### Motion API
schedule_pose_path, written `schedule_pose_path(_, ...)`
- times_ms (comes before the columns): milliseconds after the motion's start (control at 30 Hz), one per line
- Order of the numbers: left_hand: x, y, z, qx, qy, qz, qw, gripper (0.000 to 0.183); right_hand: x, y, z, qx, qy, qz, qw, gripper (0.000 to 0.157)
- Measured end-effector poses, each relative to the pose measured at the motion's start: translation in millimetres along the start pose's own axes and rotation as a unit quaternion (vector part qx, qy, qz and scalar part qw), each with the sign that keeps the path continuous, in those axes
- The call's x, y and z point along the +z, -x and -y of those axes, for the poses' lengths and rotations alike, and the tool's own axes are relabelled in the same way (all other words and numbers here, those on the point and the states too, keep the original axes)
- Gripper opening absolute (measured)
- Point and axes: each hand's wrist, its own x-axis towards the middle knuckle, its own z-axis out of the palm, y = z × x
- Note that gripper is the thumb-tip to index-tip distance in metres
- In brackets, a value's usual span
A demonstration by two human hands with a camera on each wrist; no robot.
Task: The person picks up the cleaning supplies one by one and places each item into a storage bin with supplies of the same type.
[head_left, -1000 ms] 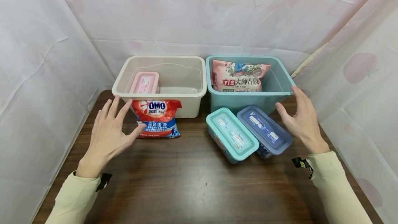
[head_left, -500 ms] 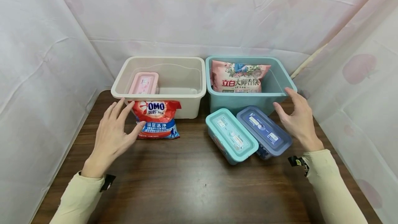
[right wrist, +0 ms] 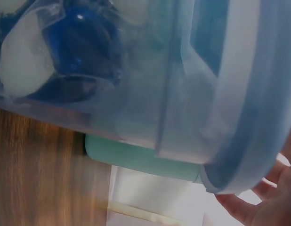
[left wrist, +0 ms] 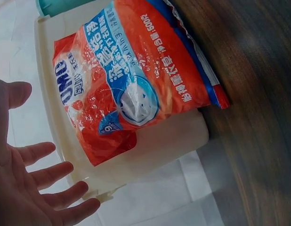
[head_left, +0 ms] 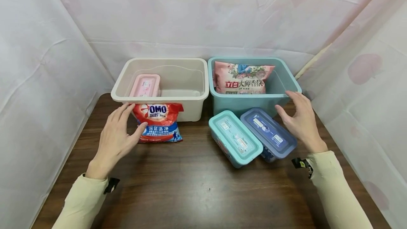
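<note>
My left hand [head_left: 116, 135] is at the left side of a red and blue OMO detergent bag [head_left: 160, 123], fingers spread. In the left wrist view that bag [left wrist: 136, 80] leans on a cream bin [left wrist: 178, 141], and a gap parts it from the hand [left wrist: 37, 174]. Fingers apart, my right hand [head_left: 300, 123] hovers right of a dark blue lidded box [head_left: 270, 133], by the front corner of a teal bin [head_left: 229, 103]. The right wrist view has the box's clear side [right wrist: 136, 94] close up, with blue and white contents. Both hands hold nothing.
A teal lidded box [head_left: 235, 137] lies against the dark blue one. Inside the cream bin is a pink lidded box [head_left: 144, 84]; a pink detergent bag [head_left: 241, 78] stands in the teal bin. White curtains [head_left: 203, 17] enclose the dark wooden table [head_left: 190, 200].
My right hand has drifted slightly left, toward the dark blue box. The left hand has come a little closer to the OMO bag. Boxes, bags and bins stay in place.
</note>
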Motion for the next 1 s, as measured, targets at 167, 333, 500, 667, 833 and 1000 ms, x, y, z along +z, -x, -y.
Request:
schedule_pose_path(167, 2.5, -2.4, 4.2, -0.007, 0.009, 0.001, 0.9999, 0.077, 2.6, 0, 0, 0.0, -0.005, -0.003, 1.0, 0.064)
schedule_pose_path(333, 7.2, -4.5, 8.0, -0.019, 0.017, 0.011, 0.9996, 0.078, 3.1, 1, 0, 0.002, -0.007, -0.002, 1.0, 0.066)
schedule_pose_path(500, 11.2, -9.5, 9.6, -0.03, 0.027, -0.001, 0.9992, 0.075, 3.4, 2, -1, 0.011, -0.01, -0.003, 1.0, 0.068)
schedule_pose_path(667, 14.0, -13.2, 9.9, -0.032, 0.039, -0.018, 0.9986, 0.071, 5.1, 3, -1, 0.007, -0.009, -0.004, 1.0, 0.068)
schedule_pose_path(833, 17.0, -16.5, 11.1, -0.03, 0.05, -0.033, 0.9977, 0.07, 6.0, 3, -1, 0.002, -0.011, -0.007, 1.0, 0.068)
schedule_pose_path(1000, 18.8, -20.1, 13.9, -0.023, 0.048, -0.058, 0.9969, 0.064, 7.3, 4, -1, -0.002, -0.008, -0.007, 1.0, 0.067)
